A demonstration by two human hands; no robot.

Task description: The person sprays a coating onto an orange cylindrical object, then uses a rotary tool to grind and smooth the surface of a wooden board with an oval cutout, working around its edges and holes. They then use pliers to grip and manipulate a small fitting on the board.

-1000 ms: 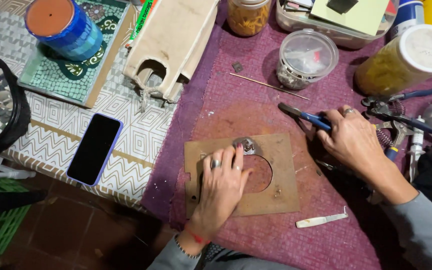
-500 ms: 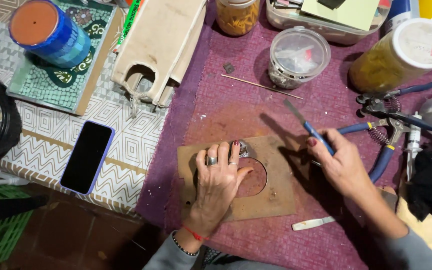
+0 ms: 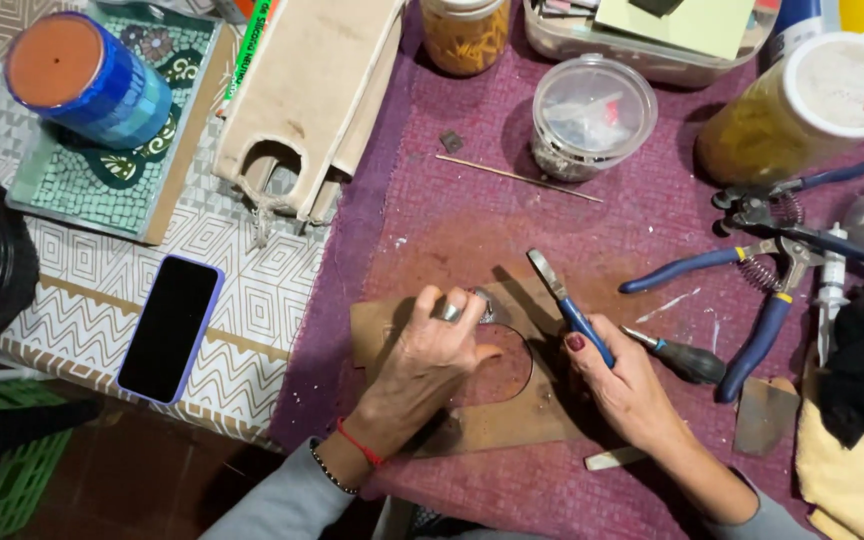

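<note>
1. Purple woven cloth (image 3: 472, 220): bare stretch at frame centre, above both hands; crowded along the right edge by blue-handled spring pliers (image 3: 752, 290).
2. Flat brown cardboard panel with round cutout (image 3: 512, 415): lower centre, pressed flat under left hand (image 3: 427, 365), fingers spread.
3. Blue-handled flat-bladed tool (image 3: 567, 300): gripped in closed right hand (image 3: 627, 385), blade angled to upper left, just right of cutout.
4. Small shiny piece under left fingertips: mostly covered, kind unclear.
5. Black smartphone in purple case (image 3: 169, 328): lower left, near table edge.

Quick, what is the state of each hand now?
Left hand: open, pressing on the brown cardboard sheet with a round hole.
Right hand: closed on blue-handled pliers.
</note>
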